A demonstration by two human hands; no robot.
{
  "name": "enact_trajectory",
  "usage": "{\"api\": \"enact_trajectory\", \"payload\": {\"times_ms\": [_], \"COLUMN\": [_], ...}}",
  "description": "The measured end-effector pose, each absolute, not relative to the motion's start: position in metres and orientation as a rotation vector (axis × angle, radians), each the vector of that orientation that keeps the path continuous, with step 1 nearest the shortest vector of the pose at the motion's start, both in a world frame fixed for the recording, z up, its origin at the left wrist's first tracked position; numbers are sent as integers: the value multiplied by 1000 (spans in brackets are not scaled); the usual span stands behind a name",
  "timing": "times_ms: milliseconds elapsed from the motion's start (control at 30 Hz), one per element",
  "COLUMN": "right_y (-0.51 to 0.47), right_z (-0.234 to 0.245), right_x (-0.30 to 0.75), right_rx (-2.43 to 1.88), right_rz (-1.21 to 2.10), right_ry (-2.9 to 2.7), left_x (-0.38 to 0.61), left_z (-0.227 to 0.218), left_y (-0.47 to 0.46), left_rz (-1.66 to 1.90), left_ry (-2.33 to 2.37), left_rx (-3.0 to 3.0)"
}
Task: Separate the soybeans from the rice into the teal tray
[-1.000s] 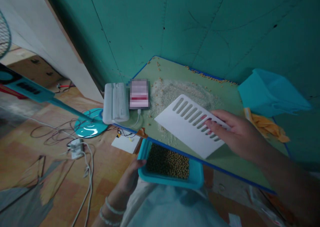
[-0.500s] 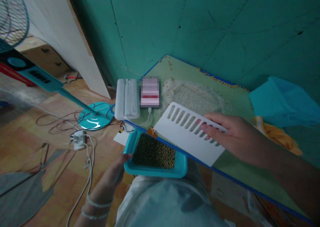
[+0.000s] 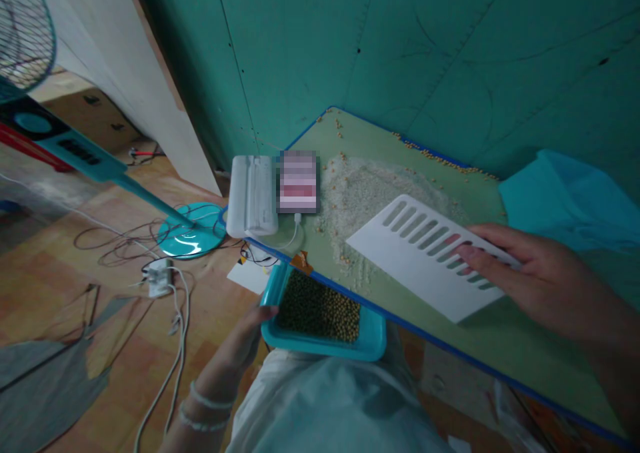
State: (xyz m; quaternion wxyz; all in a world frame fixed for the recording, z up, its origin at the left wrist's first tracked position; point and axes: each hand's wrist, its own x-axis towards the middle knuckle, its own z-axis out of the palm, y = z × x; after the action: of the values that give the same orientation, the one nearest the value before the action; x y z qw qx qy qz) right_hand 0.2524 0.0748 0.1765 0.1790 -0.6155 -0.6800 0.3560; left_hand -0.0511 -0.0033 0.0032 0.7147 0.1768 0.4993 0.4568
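Right hand (image 3: 540, 280) gripping slotted white board (image 3: 430, 256) flat on table (image 3: 500, 336), left hand (image 3: 245, 340) holding teal tray (image 3: 370, 343)

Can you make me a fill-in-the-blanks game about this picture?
The right hand holds a ____ slotted board.
The left hand holds a teal tray full of ____.
White grains lie heaped on the ____ table.
Missing words: white; beans; green.
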Motion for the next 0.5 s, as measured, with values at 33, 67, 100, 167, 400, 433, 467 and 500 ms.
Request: {"api": "enact_trajectory", "payload": {"times_ms": [33, 67, 100, 167, 400, 433, 467, 500], "right_y": [74, 72, 71, 69, 67, 67, 67, 66], "right_z": [175, 173, 172, 169, 165, 165, 165, 164], "right_x": [253, 253, 253, 251, 246, 246, 245, 244], "right_rx": [-1743, -1740, -1732, -1715, -1628, -1621, -1613, -1603], "right_rz": [1018, 1032, 1043, 1043, 1018, 1007, 995, 989], "right_ry": [-1911, -1907, -1913, -1949, -2062, -2077, -2093, -2108], "left_x": [-49, -47, -45, -43, -42, -43, -43, -43], "left_z": [4, 4, 5, 5, 6, 6, 6, 6], "left_y": [-3, -2, -2, -2, -3, -2, -2, -2], "left_rz": [1015, 1016, 1015, 1006, 984, 978, 976, 978], "left_ry": [1098, 1091, 1086, 1082, 1064, 1062, 1059, 1059], "left_rx": [398, 400, 400, 397, 414, 414, 414, 416]}}
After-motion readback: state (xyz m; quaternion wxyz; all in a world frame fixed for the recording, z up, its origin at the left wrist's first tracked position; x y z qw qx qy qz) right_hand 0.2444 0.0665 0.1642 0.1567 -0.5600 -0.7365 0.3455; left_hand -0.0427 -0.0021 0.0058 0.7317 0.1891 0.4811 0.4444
